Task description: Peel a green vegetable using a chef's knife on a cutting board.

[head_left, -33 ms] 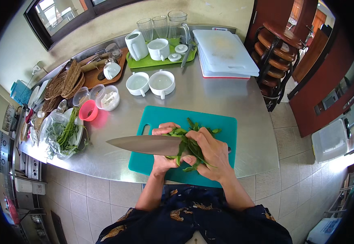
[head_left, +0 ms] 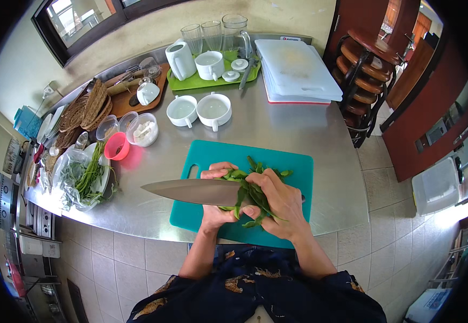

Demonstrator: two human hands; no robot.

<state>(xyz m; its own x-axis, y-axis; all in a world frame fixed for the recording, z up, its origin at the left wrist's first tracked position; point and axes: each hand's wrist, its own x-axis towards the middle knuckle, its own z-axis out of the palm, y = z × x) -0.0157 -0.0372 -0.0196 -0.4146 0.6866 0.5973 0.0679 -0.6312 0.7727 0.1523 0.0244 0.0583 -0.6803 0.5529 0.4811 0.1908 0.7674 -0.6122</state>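
Over a teal cutting board [head_left: 212,153], my right hand [head_left: 283,207] is closed round a large chef's knife [head_left: 191,191]. Its broad blade points left, lying across in front of my left hand. Green leaves [head_left: 256,196] are bunched between both hands, some poking out past the right fingers and thumb. My left hand [head_left: 215,216] is closed on the leaves from the left side, its fingers partly hidden behind the blade. Most of the knife's handle is covered by the right hand.
Left on the steel table stand a plate of green stems with a plastic bag [head_left: 86,180], a pink cup [head_left: 117,146] and a tub of white pieces [head_left: 142,130]. Two white bowls [head_left: 214,111] sit beyond the board. Stacked white boards [head_left: 298,70] lie at the back right.
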